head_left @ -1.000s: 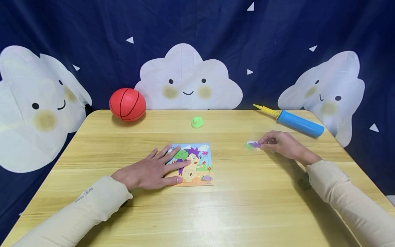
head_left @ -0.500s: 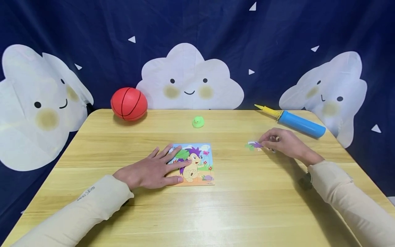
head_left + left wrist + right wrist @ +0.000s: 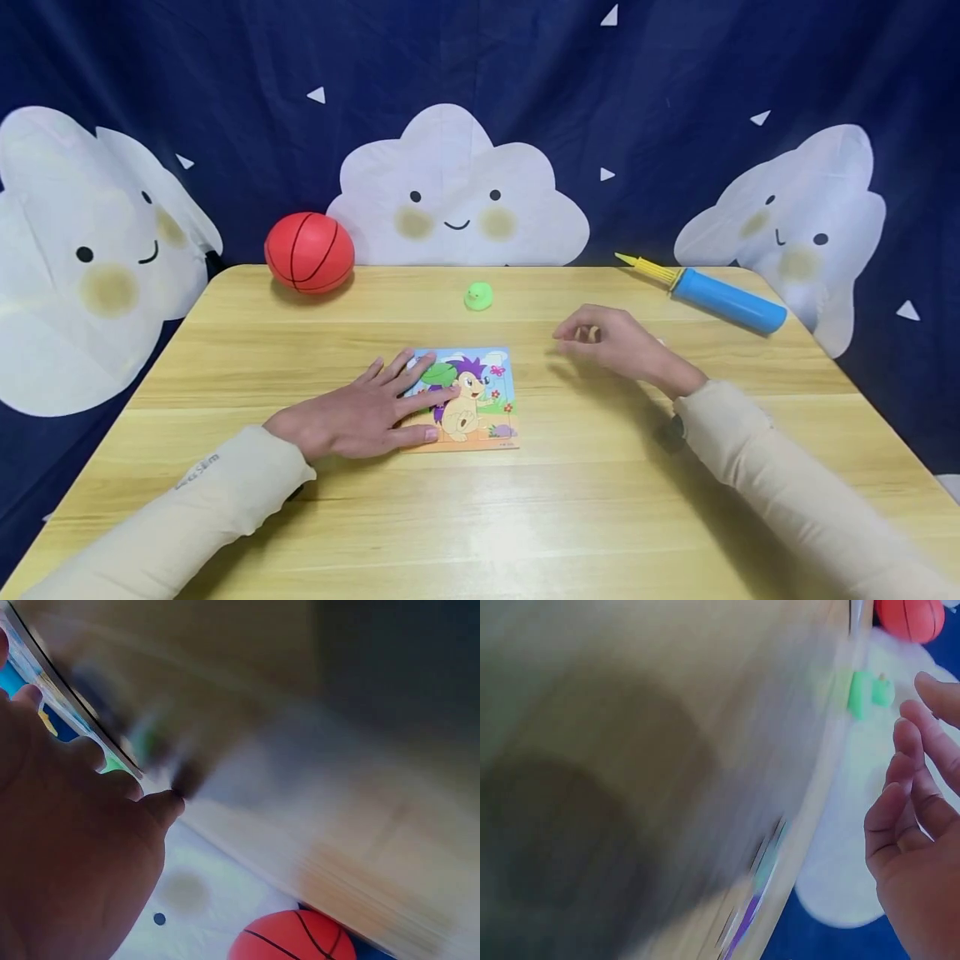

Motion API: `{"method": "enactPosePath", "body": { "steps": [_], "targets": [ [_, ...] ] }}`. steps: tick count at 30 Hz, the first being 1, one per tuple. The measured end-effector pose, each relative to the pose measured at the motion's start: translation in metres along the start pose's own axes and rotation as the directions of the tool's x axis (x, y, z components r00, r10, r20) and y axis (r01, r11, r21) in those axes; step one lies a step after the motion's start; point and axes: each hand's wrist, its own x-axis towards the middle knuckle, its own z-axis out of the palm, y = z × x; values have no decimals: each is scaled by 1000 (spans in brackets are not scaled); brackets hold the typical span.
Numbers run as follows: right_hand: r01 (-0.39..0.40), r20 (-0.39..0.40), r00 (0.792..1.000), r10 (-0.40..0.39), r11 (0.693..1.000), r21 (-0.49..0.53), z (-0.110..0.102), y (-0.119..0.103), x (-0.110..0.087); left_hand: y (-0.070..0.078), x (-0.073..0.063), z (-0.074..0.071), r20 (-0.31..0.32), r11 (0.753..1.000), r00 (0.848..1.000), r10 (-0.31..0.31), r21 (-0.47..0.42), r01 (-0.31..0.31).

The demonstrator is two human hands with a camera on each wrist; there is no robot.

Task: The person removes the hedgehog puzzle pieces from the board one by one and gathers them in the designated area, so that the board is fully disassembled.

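Observation:
My left hand (image 3: 360, 417) lies flat with fingers spread over the left part of a square hedgehog jigsaw puzzle (image 3: 480, 412), covering some of its picture. Seen from the left wrist, the thin edge of the puzzle (image 3: 71, 694) runs along the fingers. My right hand (image 3: 618, 342) hovers over the table to the right of the puzzle, fingers loosely bent. From the right wrist, a gap shows between thumb and fingertips (image 3: 909, 711), with nothing held. Puzzle pieces (image 3: 756, 889) with green and purple print lie on the table in that view; in the head view the right hand mostly hides them.
A green rubber duck (image 3: 478, 297) sits near the back edge of the wooden table (image 3: 480, 525). The red ball (image 3: 310, 253) is at the back left. At the back right lies a blue hand pump (image 3: 727, 302) with a yellow nozzle. A cloud-print curtain (image 3: 637, 75) hangs behind.
My right hand has left the loose puzzle pieces and moved left toward the puzzle; its arm now hides where they lay. The left hand stays in place on the puzzle.

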Motion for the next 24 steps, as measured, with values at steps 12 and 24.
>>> {"method": "enactPosePath", "body": {
  "steps": [12,24],
  "targets": [
    [115,112,986,-121,992,60,53,-61,46,-9,-24,1,-14,999,999,-50,-4,50],
    [155,274,951,-147,988,-11,94,-93,67,-10,-23,0,-3,998,998,-63,-2,63]
  ]
}}
